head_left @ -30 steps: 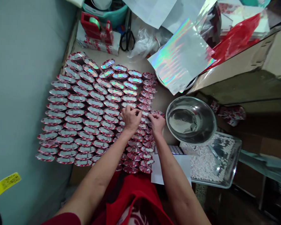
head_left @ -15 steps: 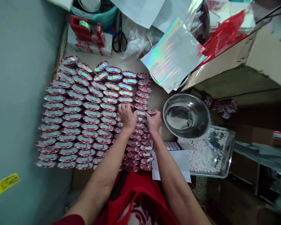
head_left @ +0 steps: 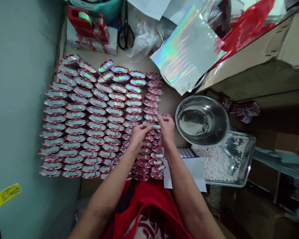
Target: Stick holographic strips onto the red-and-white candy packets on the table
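A small white strip [head_left: 156, 126] spans the gap between my two hands. My left hand [head_left: 139, 135] pinches its left end with thumb and fingertips. At the other end, the closed fingers of my right hand [head_left: 167, 128] hold it. Below and around the hands stand close rows of small oval packs [head_left: 97, 119] with red-and-white patterned rims. Most packs on the left bear a pale, shiny strip across the top. In the column at the right, several packs [head_left: 153, 98] show a pinkish round mark instead. My forearms cover some of the nearer packs.
Right of the hands stands a steel bowl [head_left: 186, 132], beside a metal tray [head_left: 249, 166] of small pale pieces. A shiny sheet [head_left: 184, 56] lies behind. Scissors [head_left: 126, 35] and a red tape dispenser [head_left: 82, 26] are at the back; a cardboard box [head_left: 259, 79] borders the right.
My left hand has drawn back from the packs toward me and slightly right, close to the right hand. The white strip now shows between them. The view has shifted slightly.
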Demonstrator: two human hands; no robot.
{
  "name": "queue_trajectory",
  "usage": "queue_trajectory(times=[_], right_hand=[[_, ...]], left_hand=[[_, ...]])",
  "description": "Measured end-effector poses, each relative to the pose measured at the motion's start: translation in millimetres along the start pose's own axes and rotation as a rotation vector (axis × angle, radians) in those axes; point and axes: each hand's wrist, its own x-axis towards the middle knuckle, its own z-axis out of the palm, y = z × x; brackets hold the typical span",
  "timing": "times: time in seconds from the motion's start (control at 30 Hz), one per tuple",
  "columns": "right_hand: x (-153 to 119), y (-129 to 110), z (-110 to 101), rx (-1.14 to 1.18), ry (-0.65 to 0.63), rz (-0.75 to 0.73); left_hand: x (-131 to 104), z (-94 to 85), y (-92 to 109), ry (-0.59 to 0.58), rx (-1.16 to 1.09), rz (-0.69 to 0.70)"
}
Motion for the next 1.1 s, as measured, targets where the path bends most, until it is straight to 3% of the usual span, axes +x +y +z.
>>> queue_trajectory(times=[0.07,0.17,0.3,0.4,0.57,0.97,1.1], right_hand=[[-0.8,3.4,-4.4,0.103,-0.074,0.025],[3.9,6.9,-6.3,0.230,-0.168,0.006],[22.4,2.8,8.0,0.147,-0.089,-0.104],[36.5,-5.0,21.7,-0.050,-0.002,-0.215],[45.9,-13.8,29.2,-0.323,0.038,-0.271],[46.2,-13.0,31.0,-0.438,0.048,-0.269],[52.0,-14.8,32.9,-0.506,0.092,-0.304]], left_hand=[[3.7,-2.7,5.4,0.055,0.114,0.107],[12.8,-5.2,22.7,0.211,0.479,0.381],[32.8,3.0,49.4,0.521,0.961,0.597],[46.1,11.9,58.2,0.619,1.111,0.614],[53.7,16.1,57.0,0.622,1.195,0.585],[58.1,12.9,54.0,0.579,1.107,0.617],[61.3,12.4,62.0,0.686,1.087,0.580]])
